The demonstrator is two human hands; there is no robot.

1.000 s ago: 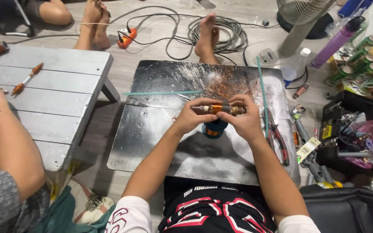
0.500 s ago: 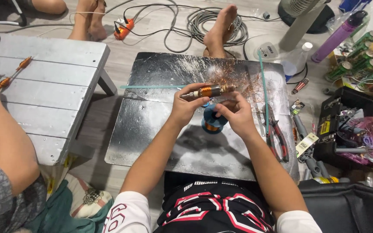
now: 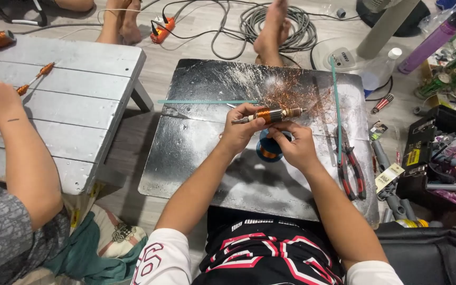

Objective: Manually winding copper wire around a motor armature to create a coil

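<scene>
My left hand (image 3: 241, 132) grips a small motor armature (image 3: 271, 114) wound with copper wire, held level above a dark metal work plate (image 3: 196, 153). My right hand (image 3: 293, 145) is just below the armature, fingers pinched as if on a fine wire, though the wire is too thin to make out. A blue spool of copper wire (image 3: 268, 152) stands on the plate between my hands. Loose copper wire scraps (image 3: 291, 95) lie behind the armature.
Red-handled pliers (image 3: 350, 171) and thin green strips (image 3: 207, 101) lie on the plate. A grey wooden table (image 3: 75, 100) at left carries other armatures (image 3: 35, 76), with another person's arm (image 3: 17, 142) over it. Cluttered tools fill the right side. Cables and a fan base sit beyond.
The armature has shifted slightly left and now lies level in my left hand. My right hand dropped from it toward the spool. The camera view shifted a little.
</scene>
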